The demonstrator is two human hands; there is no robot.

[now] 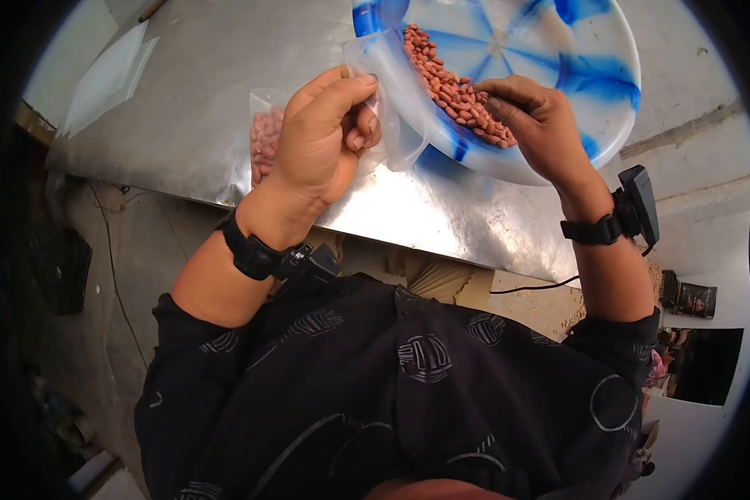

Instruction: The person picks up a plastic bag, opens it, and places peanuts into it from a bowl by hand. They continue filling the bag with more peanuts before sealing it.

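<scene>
the left hand (321, 137) is closed in a pinch on the edge of an empty clear bag (402, 125). the bag's long axis runs far to near, and its mouth points at the far end against the left rim of the basin (575, 58). the right hand (535, 117) rests curled fingers on the peanuts (446, 79) along that rim; i cannot tell whether it holds any. a filled bag (264, 137) lies left of the left hand on the metal table (208, 67).

Far rim of blue-and-white basin (608, 125) cut off by top edge; peanut packet (262, 137) half hidden behind left hand (321, 137); gripped edge of clear bag (396, 125) concealed in same hand; fingertips of right hand (533, 121) buried among peanuts (454, 92), grasp indiscernible; tabletop (208, 83) cropped above.
</scene>
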